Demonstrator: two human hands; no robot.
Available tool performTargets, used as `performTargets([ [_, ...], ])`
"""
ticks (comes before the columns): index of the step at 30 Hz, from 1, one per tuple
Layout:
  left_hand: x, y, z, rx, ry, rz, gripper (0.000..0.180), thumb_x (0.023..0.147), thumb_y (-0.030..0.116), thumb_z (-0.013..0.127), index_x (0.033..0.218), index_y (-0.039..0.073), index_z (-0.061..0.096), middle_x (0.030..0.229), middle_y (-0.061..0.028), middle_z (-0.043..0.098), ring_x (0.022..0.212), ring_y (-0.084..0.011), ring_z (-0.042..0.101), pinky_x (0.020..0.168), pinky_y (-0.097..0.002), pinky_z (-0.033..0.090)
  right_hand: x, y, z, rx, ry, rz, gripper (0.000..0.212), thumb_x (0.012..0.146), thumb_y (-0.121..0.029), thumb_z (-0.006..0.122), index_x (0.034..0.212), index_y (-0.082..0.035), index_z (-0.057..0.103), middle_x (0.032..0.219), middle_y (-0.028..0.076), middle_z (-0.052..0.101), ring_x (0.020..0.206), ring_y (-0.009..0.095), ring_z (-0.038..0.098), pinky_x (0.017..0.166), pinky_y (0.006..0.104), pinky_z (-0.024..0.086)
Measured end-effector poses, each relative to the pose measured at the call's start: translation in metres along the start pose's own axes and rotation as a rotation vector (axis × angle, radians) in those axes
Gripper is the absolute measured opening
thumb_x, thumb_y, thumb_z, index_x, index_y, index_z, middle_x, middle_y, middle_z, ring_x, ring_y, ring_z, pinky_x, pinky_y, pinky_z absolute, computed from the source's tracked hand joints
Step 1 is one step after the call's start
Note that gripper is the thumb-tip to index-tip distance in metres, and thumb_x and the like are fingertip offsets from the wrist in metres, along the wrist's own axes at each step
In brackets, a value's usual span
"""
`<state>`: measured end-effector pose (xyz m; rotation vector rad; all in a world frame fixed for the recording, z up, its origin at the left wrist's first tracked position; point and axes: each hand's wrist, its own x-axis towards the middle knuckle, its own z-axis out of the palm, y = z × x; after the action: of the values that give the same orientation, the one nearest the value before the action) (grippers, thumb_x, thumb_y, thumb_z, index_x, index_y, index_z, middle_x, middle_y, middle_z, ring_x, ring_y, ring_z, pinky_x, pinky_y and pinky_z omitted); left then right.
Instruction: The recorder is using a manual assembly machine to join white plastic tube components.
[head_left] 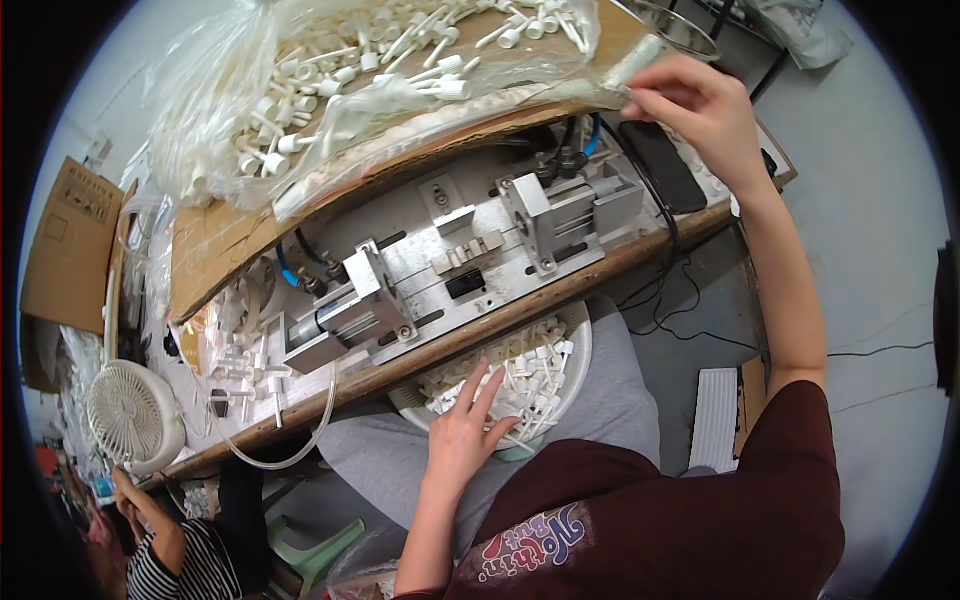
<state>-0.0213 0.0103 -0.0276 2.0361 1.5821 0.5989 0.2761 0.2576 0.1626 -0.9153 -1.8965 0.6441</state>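
My left hand (pixel 465 425) reaches over a white basin (pixel 582 345) on my lap, its fingers spread at small white plastic parts (pixel 540 385); I see nothing gripped in it. My right hand (pixel 700 110) is raised at the upper right, thumb and forefinger pinched at the edge of a clear plastic bag (pixel 615 75). On that bag and a cardboard sheet (pixel 215 245) lie many white parts with a cap-like head and thin stem (pixel 450 88). Between my hands a metal fixture (pixel 465 255) with two pneumatic cylinders stands on the bench.
A dark phone (pixel 662 165) lies at the bench's right end beside black cables (pixel 655 310). A white fan (pixel 135 415) and loose white parts (pixel 265 375) are at the left. A clear tube (pixel 325 425) loops over the wooden edge. Another person in stripes (pixel 185 560) sits at lower left.
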Motion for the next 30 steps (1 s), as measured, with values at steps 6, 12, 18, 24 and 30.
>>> performTargets([
  [6,0.004,0.014,0.004,-0.064,-0.027,0.043,0.071,0.079,0.026,0.079,0.143,0.014,0.05,0.139,-0.0101,0.057,0.081,-0.0261,0.072,0.068,-0.0357,0.059,-0.069,0.05,-0.085,0.054,0.364,0.374,0.02,0.092,-0.014,0.071,0.103,0.003,0.07,0.088,0.007,0.07,0.073,0.011,0.068,0.069,0.0228,0.053],
  [12,-0.001,0.017,0.016,-0.082,-0.063,0.078,0.066,0.082,0.022,0.077,0.142,0.013,0.051,0.129,-0.0108,0.064,0.091,-0.0302,0.071,0.072,-0.0378,0.058,-0.117,0.095,-0.11,-0.049,0.469,0.562,0.035,0.087,-0.018,0.077,0.113,0.001,0.063,0.072,0.004,0.065,0.049,0.005,0.053,0.047,0.0197,0.039],
  [18,-0.001,0.017,0.015,-0.057,-0.104,0.077,0.065,0.082,0.02,0.076,0.142,0.012,0.052,0.124,-0.0107,0.066,0.091,-0.0294,0.071,0.074,-0.0375,0.058,-0.121,0.129,-0.102,-0.04,0.385,0.659,0.031,0.087,-0.016,0.075,0.11,0.002,0.063,0.07,0.004,0.064,0.047,0.006,0.052,0.045,0.021,0.038],
  [24,-0.004,0.019,0.014,-0.083,-0.066,0.084,0.063,0.083,0.02,0.076,0.141,0.013,0.053,0.12,-0.0112,0.068,0.088,-0.029,0.071,0.073,-0.0377,0.058,-0.141,0.167,-0.099,-0.123,0.511,0.626,0.019,0.09,-0.015,0.072,0.1,0.0,0.066,0.066,0.004,0.063,0.046,0.007,0.052,0.043,0.0226,0.036],
  [30,-0.005,0.02,0.016,-0.099,-0.036,0.101,0.061,0.083,0.019,0.076,0.14,0.013,0.055,0.117,-0.0112,0.068,0.087,-0.0287,0.071,0.071,-0.0373,0.057,-0.136,0.154,-0.077,-0.211,0.398,0.613,0.025,0.088,-0.014,0.072,0.108,-0.002,0.063,0.063,0.004,0.064,0.043,0.007,0.051,0.042,0.024,0.036],
])
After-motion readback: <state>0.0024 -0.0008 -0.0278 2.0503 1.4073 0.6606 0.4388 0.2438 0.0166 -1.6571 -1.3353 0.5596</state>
